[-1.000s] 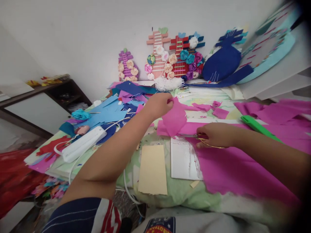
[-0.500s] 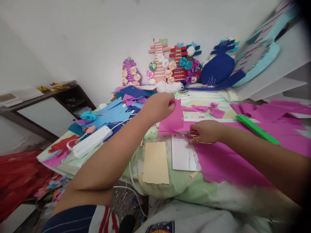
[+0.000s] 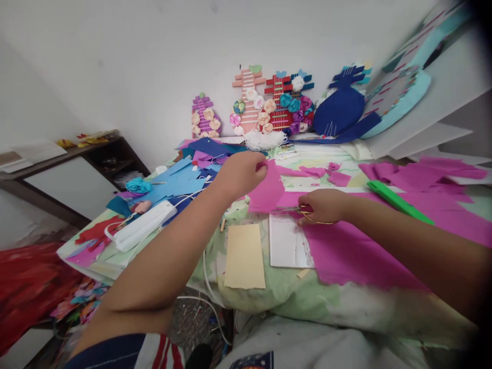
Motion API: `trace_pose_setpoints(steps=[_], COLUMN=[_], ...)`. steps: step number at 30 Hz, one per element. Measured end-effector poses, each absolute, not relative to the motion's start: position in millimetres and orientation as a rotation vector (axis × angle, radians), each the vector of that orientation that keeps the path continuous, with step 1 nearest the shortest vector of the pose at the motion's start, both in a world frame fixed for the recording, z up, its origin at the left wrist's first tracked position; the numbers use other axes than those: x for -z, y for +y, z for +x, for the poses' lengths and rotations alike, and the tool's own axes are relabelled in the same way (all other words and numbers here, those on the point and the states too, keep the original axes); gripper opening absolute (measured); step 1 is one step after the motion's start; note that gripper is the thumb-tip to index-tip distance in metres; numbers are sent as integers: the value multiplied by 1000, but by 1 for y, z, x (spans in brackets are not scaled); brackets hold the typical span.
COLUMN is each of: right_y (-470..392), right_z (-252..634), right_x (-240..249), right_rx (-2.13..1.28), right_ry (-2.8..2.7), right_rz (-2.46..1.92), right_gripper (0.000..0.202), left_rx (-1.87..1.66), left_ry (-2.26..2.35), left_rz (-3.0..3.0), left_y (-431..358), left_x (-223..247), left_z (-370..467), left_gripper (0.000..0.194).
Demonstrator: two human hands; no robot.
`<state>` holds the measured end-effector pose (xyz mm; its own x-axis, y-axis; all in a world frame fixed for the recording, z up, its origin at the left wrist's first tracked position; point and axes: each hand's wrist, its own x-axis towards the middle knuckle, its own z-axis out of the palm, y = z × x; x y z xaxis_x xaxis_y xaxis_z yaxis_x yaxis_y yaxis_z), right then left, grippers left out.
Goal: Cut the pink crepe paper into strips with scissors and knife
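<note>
Pink piece (image 3: 268,188), head view: hanging over the desk (image 3: 279,287), likely handling light, soft, tearable; upper edge seeming best for gripping
Pink look: appearing bright, matte, thin, curving at right
Left hand (image 3: 241,177): pinching its top
Right hand (image 3: 326,205): holding scissors (image 3: 291,209) by the handles, blades lying at its lower edge
</note>
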<state>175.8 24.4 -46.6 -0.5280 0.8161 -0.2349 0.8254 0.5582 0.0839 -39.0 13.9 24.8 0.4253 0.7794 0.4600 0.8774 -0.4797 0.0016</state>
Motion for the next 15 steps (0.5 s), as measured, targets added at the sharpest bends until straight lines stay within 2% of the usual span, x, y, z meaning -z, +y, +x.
trace_pose_setpoints(steps=[15], right_y=[29], right_z=[164], right_x=[48], right_rx=[37], right_ry=[2647], right_rz=[1206], right_gripper=[48], left_rx=[563], left_ry=[-1479], left_rz=[-2393], left_y=[17], left_x=[-25], left_z=[-45], left_gripper=[17])
